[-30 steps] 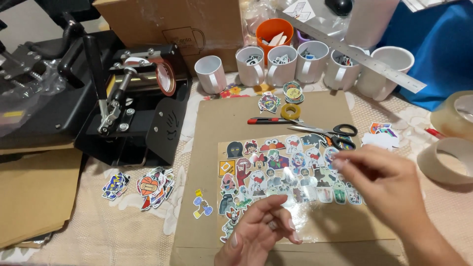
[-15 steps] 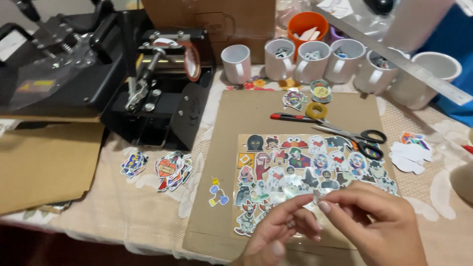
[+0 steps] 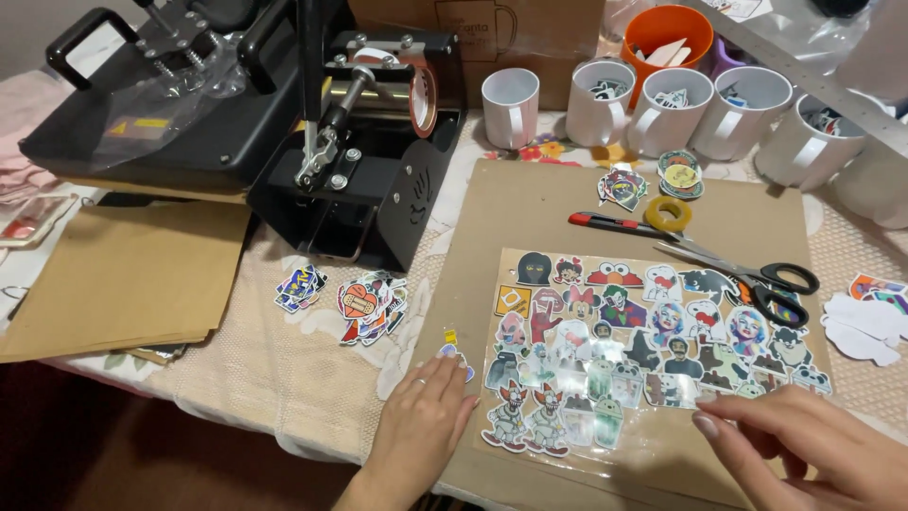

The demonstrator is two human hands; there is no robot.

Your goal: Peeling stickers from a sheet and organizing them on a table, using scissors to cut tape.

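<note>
Brown paper sheets lie stacked at the left edge of the surface, which is covered in a cream lace cloth. Behind them stands a black heat press, with a black mug press just beside it. In front of the mug press sit two small piles of cut stickers.

A cardboard mat fills the middle of the surface. My left hand rests flat on its near left corner, fingers held loosely together and holding nothing, just beside a small loose sticker. Next to it, on the mat, lies the clear sticker sheet, packed with colourful cartoon figures.

My right hand hovers over the sheet's near right corner, fingers curled and slightly apart; I cannot tell whether they touch the sheet.

Farther back on the mat lie a red utility knife, a yellow tape roll and black-handled scissors. White mugs and an orange cup line the far edge. White paper cutouts sit near the right edge.
</note>
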